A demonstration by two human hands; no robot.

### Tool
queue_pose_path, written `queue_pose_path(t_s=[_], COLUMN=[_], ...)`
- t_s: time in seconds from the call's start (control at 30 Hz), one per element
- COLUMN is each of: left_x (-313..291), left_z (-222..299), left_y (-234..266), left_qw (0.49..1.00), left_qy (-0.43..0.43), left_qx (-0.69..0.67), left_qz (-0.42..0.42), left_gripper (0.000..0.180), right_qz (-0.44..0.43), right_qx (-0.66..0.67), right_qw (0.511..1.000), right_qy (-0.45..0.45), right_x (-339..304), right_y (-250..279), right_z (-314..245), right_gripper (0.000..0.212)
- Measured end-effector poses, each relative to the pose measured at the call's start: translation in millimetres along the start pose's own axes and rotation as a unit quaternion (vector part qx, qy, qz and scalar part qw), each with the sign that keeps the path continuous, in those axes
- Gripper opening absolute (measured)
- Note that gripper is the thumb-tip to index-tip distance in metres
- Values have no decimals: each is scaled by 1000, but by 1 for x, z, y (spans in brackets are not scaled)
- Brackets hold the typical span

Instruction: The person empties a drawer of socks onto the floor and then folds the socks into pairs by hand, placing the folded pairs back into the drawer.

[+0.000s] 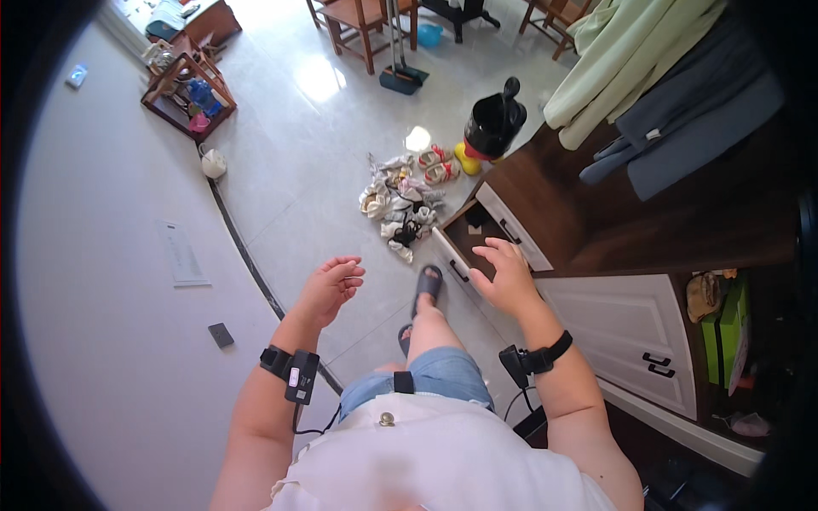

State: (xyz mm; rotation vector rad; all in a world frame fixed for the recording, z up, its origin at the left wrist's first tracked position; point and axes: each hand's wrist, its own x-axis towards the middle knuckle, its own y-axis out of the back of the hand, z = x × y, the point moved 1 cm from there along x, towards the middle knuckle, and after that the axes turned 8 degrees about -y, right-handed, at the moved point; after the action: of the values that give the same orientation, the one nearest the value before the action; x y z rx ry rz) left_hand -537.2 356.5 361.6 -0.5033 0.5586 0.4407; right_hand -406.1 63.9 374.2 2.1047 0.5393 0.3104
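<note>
My left hand point(331, 289) hangs in the air over the floor, its fingers loosely bent and somewhat apart, holding nothing. My right hand point(506, 277) is held up with fingers spread beside a pulled-out drawer point(440, 245) of the brown and white cabinet; whether it touches the cabinet I cannot tell. A small dark thing and a pale piece lie in that drawer. Ahead of both hands, a heap of crumpled socks or small clothes point(400, 204) lies on the floor. Next to the heap stand red and white sandals point(440, 165).
A black, red and yellow bin point(494, 126) stands by the cabinet's far end. Garments point(635, 68) hang above the cabinet. A broom and dustpan point(404, 78) are farther off, near wooden chairs point(354, 19). Along the left wall sit a wooden rack point(189, 95) and a white round pot point(213, 162).
</note>
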Motion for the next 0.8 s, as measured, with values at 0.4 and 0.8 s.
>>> queue_pose_path(t_s=[0.4,0.8], left_x=[136,253], left_z=[38,48], left_y=[41,92], left_qw=[996,985], left_qy=[68,172], left_qx=[-6,-2], left_qz=[64,-26], left_gripper=[20,20], right_qz=[-215,-240], right_qx=[14,63], right_qw=[956,927], right_qy=[-197,-283], right_x=[97,127], right_y=[-103,-202], right_z=[52,6], right_gripper=[40,42])
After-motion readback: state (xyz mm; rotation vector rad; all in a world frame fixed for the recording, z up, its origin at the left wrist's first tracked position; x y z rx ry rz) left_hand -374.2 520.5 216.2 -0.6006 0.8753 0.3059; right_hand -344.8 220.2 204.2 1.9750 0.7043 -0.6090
